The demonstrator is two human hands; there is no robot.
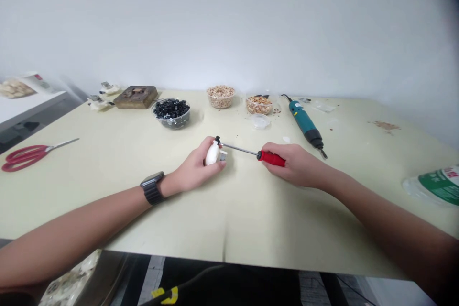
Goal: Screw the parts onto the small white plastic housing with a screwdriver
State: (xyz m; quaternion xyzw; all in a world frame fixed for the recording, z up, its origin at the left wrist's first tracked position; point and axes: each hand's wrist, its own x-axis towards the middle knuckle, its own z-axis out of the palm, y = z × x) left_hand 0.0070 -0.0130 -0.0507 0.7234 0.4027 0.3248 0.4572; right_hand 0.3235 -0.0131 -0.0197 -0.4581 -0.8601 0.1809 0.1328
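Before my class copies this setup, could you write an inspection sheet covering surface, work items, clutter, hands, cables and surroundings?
Surface: pale yellow table, brown crumbs toward the far right.
Work items: white part with a black piece at its top; red-handled screwdriver, tip near that piece, contact unclear.
Clutter: scissors, brown block, tub of black pieces, two tubs of tan pieces, teal power tool.
Hands: left hand grips the white part; right hand grips the screwdriver.
Cables: black cord at the power tool's far end; dark cable below the front edge.
Surroundings: plain wall behind, white shelf at left.
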